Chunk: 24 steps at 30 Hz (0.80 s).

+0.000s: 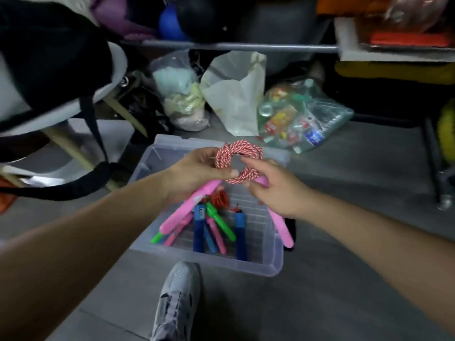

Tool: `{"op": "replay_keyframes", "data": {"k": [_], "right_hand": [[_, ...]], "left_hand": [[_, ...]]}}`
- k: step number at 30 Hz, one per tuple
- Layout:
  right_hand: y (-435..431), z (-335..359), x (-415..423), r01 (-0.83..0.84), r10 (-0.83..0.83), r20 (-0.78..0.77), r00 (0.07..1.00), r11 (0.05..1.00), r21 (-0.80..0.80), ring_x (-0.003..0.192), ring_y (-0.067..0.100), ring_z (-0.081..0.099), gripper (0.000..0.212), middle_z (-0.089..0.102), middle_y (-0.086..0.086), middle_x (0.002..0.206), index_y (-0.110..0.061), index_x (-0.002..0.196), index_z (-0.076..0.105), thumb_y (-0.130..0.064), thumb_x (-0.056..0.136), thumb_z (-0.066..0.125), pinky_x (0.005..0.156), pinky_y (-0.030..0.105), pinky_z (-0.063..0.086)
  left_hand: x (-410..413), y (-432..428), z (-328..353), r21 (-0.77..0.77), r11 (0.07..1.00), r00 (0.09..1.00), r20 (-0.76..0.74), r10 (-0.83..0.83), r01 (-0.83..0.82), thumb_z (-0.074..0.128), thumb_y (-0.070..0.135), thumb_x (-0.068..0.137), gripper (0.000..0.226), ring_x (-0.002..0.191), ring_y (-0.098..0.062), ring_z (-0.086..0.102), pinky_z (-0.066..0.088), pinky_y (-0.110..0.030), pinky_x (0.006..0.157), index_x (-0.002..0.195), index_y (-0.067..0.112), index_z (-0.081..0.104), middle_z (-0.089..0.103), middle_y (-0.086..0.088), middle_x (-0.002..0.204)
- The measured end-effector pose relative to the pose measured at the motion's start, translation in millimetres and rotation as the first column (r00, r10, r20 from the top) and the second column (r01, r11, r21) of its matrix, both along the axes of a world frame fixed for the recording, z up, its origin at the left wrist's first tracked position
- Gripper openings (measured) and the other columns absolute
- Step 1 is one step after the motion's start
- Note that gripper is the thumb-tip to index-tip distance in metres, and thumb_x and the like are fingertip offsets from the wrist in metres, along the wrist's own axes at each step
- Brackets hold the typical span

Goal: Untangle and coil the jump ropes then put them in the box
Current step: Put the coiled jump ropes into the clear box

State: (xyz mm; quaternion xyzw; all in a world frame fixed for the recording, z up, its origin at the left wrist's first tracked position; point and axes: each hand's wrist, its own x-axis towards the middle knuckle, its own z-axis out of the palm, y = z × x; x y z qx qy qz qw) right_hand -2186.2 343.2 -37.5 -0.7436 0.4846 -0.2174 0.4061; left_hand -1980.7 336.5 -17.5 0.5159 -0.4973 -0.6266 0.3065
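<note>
A red-and-white jump rope is wound into a small coil that I hold above the clear plastic box. My left hand grips the coil's left side and one pink handle. My right hand pinches the coil's lower right, and the other pink handle hangs below it over the box's right rim. Inside the box lie several other jump ropes with blue handles, a green handle, pink handles and a red coil.
The box stands on a grey floor. My grey shoe is just in front of it. Behind the box sit plastic bags of clutter under a metal rack. A chair with a black bag stands at the left.
</note>
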Motion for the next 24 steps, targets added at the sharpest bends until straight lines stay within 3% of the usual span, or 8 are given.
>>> {"op": "replay_keyframes", "data": {"k": [3,6,8,12,15,18,21,24], "right_hand": [[-19,-28,52,-0.13,0.145,-0.167,0.975,0.987,0.096,0.101,0.029,0.063,0.066,0.055,0.01,0.124,-0.025,0.155,0.026,-0.016,0.096,0.055,0.089,0.039,0.052],[-23,-67,91,-0.144,0.171,-0.173,0.97,0.977,0.158,0.084,0.024,0.061,0.059,0.052,0.003,0.103,-0.024,0.15,0.036,-0.006,0.096,0.053,0.073,0.032,0.051],[-24,-102,106,-0.158,0.189,-0.164,0.968,0.97,0.185,0.075,0.014,0.056,0.059,0.059,0.002,0.1,-0.027,0.147,0.04,-0.002,0.094,0.052,0.065,0.02,0.045],[-24,-160,122,-0.166,0.239,-0.25,0.938,0.946,0.279,0.101,0.018,0.055,0.06,0.058,0.011,0.132,-0.024,0.153,0.03,-0.008,0.098,0.052,0.079,0.02,0.041],[-27,-184,125,-0.186,0.293,-0.365,0.883,0.935,0.301,0.111,0.025,0.053,0.07,0.037,0.016,0.146,-0.034,0.156,0.012,-0.022,0.1,0.051,0.087,0.028,0.043],[-30,-192,123,-0.202,0.315,-0.401,0.86,0.932,0.3,0.107,0.029,0.057,0.075,0.043,0.018,0.141,-0.04,0.155,0.007,-0.03,0.096,0.052,0.088,0.032,0.048],[-30,-176,116,-0.149,0.233,-0.359,0.904,0.957,0.248,0.112,0.032,0.057,0.073,0.048,0.017,0.137,-0.038,0.153,0.022,-0.027,0.09,0.058,0.091,0.029,0.046],[-19,-138,97,-0.155,0.179,-0.41,0.894,0.984,0.091,0.117,0.027,0.053,0.046,0.051,0.009,0.129,-0.025,0.139,0.049,-0.025,0.094,0.056,0.088,0.024,0.038]], "left_hand": [[44,-7,-42,-0.016,0.996,0.988,0.129,0.089,-0.088,0.074,-0.002,0.082,0.037,0.107,-0.032,0.069,0.052,-0.043,0.101,0.117,-0.006,0.065,0.072,-0.02,0.113],[73,-11,-90,-0.021,0.992,0.947,0.294,0.125,-0.125,0.073,-0.005,0.084,0.019,0.075,-0.009,0.072,0.058,-0.026,0.076,0.1,-0.009,0.065,0.076,-0.008,0.085],[86,-15,-121,0.017,0.993,0.895,0.436,0.095,-0.113,0.073,-0.003,0.084,0.013,0.059,0.005,0.066,0.049,-0.009,0.058,0.094,-0.001,0.064,0.069,0.001,0.071],[97,-16,-173,0.049,0.997,0.782,0.623,0.014,-0.057,0.089,0.021,0.065,0.045,0.093,-0.019,0.07,0.054,-0.029,0.088,0.106,0.012,0.073,0.074,-0.003,0.098],[91,-18,-185,0.035,0.999,0.692,0.722,-0.002,-0.034,0.085,0.026,0.072,0.046,0.093,-0.016,0.061,0.044,-0.023,0.081,0.114,0.015,0.068,0.066,0.002,0.101],[89,-22,-187,-0.041,0.999,0.61,0.792,0.036,-0.006,0.08,0.052,0.06,0.069,0.105,-0.027,0.061,0.05,-0.035,0.092,0.117,0.018,0.063,0.064,-0.008,0.112],[92,-20,-181,-0.07,0.997,0.564,0.823,0.069,-0.019,0.077,0.053,0.072,0.057,0.105,-0.029,0.06,0.049,-0.035,0.092,0.116,0.02,0.062,0.061,-0.011,0.115],[91,-16,-166,-0.173,0.985,0.545,0.823,0.16,-0.029,0.067,0.043,0.087,0.041,0.107,-0.033,0.061,0.045,-0.032,0.087,0.117,0.016,0.062,0.062,-0.015,0.118]]}}
